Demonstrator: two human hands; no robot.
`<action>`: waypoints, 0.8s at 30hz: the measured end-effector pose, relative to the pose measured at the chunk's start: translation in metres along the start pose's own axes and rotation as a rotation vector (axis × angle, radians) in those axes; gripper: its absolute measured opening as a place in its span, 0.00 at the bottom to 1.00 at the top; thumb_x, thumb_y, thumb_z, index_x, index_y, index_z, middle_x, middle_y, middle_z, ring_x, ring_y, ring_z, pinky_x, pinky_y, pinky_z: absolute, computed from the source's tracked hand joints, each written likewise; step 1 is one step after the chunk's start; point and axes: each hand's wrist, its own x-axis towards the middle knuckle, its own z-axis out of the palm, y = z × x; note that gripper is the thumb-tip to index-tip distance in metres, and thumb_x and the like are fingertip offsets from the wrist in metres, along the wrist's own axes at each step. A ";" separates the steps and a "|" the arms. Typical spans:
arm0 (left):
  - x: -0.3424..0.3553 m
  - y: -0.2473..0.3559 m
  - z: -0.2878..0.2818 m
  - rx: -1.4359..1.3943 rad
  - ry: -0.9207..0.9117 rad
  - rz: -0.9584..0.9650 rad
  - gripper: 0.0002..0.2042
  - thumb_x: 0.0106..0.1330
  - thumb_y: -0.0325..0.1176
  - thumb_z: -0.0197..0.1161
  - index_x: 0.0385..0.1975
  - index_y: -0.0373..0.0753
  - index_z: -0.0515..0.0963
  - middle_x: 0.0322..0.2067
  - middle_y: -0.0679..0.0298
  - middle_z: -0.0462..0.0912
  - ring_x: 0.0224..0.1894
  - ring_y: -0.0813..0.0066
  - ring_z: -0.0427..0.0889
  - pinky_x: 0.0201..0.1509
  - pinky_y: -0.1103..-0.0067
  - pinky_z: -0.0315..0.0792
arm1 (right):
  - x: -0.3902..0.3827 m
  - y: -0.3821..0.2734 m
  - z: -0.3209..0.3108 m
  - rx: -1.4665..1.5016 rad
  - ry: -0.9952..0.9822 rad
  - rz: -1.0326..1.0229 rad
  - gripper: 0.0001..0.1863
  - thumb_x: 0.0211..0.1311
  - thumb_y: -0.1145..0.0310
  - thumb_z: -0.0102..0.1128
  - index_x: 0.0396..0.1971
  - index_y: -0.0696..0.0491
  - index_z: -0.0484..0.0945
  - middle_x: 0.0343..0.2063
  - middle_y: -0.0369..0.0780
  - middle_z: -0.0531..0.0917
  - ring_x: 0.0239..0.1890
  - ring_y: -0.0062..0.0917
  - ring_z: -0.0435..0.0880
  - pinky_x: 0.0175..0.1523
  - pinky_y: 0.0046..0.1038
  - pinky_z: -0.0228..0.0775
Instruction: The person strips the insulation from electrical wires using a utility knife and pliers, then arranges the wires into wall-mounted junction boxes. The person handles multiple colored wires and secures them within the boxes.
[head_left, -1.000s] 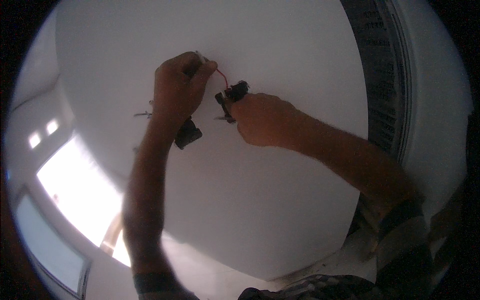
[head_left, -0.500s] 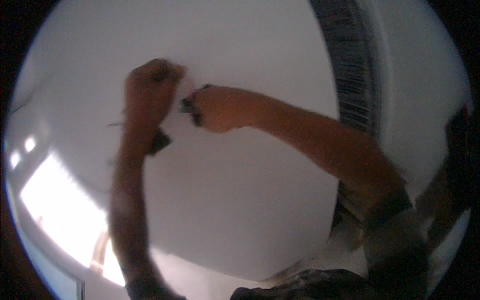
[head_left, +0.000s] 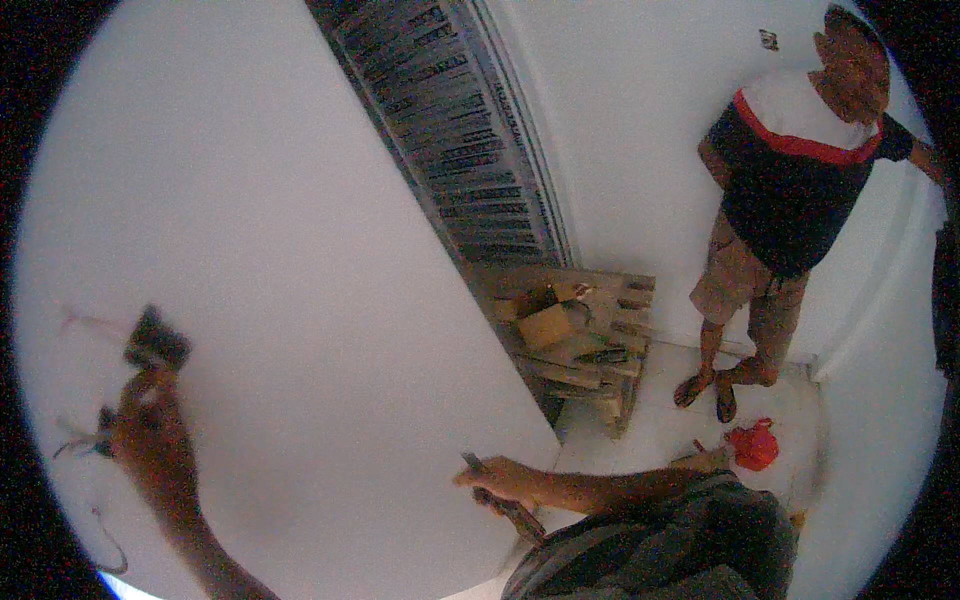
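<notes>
On a broad white surface (head_left: pixel 290 300), my left hand (head_left: pixel 150 425) is closed on a black electrical part (head_left: pixel 152 335), blurred, at the far left. A thin red wire trails leftward from this part. A second dark piece (head_left: pixel 105 430) with short leads sits beside my fingers, partly covered by them. At lower middle, away from both parts, my right hand (head_left: pixel 505 480) grips a long dark hand tool (head_left: pixel 523 522), its exact kind unclear.
A co-worker (head_left: pixel 785 200) in shorts and flip-flops stands at right by a white wall (head_left: pixel 620 120). A wooden pallet (head_left: pixel 630 315) bears cardboard boxes (head_left: pixel 545 325). A red bag (head_left: pixel 752 443) lies on the tiled floor. A long grey patterned strip (head_left: pixel 450 130) borders the white surface.
The view has swung right, revealing the co-worker and pallet. My right hand has left the wired parts and moved down, now gripping the tool. My left hand has shifted onto the black part.
</notes>
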 end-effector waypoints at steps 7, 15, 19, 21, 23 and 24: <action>0.061 -0.004 0.045 0.121 0.136 0.192 0.20 0.72 0.39 0.53 0.59 0.34 0.68 0.52 0.48 0.79 0.50 0.58 0.81 0.48 0.67 0.77 | 0.018 0.003 -0.014 0.399 -0.046 0.140 0.18 0.64 0.51 0.58 0.44 0.47 0.70 0.28 0.36 0.77 0.18 0.22 0.73 0.20 0.28 0.67; 0.096 -0.079 0.095 0.234 0.331 0.247 0.23 0.71 0.34 0.52 0.63 0.31 0.64 0.55 0.45 0.76 0.54 0.51 0.78 0.52 0.65 0.74 | 0.023 0.005 -0.024 0.095 -0.401 0.018 0.27 0.65 0.67 0.51 0.64 0.51 0.62 0.36 0.36 0.80 0.22 0.15 0.72 0.24 0.19 0.65; 0.087 -0.084 0.086 0.064 0.406 0.289 0.23 0.70 0.32 0.52 0.63 0.31 0.63 0.54 0.44 0.76 0.49 0.50 0.79 0.50 0.65 0.74 | 0.014 -0.002 -0.027 0.028 -0.347 -0.054 0.25 0.67 0.70 0.48 0.64 0.52 0.64 0.37 0.37 0.80 0.23 0.15 0.72 0.25 0.20 0.67; 0.080 -0.079 0.082 0.066 0.426 0.287 0.24 0.70 0.31 0.52 0.64 0.31 0.62 0.55 0.44 0.75 0.47 0.51 0.79 0.48 0.67 0.74 | 0.007 -0.008 -0.034 -0.020 -0.327 -0.059 0.24 0.68 0.70 0.47 0.64 0.52 0.64 0.37 0.37 0.80 0.23 0.15 0.73 0.25 0.20 0.69; 0.077 -0.076 0.076 0.046 0.418 0.295 0.24 0.70 0.31 0.52 0.64 0.31 0.63 0.53 0.43 0.76 0.45 0.49 0.79 0.47 0.65 0.74 | 0.011 -0.003 -0.045 -0.094 -0.305 -0.059 0.23 0.70 0.69 0.47 0.64 0.52 0.64 0.37 0.37 0.80 0.23 0.15 0.73 0.26 0.21 0.70; 0.078 -0.080 0.074 0.070 0.391 0.279 0.24 0.70 0.31 0.52 0.64 0.32 0.63 0.52 0.43 0.77 0.44 0.49 0.80 0.46 0.64 0.73 | 0.011 -0.001 -0.047 -0.076 -0.310 -0.079 0.23 0.71 0.68 0.47 0.64 0.52 0.64 0.37 0.37 0.80 0.23 0.15 0.73 0.25 0.21 0.70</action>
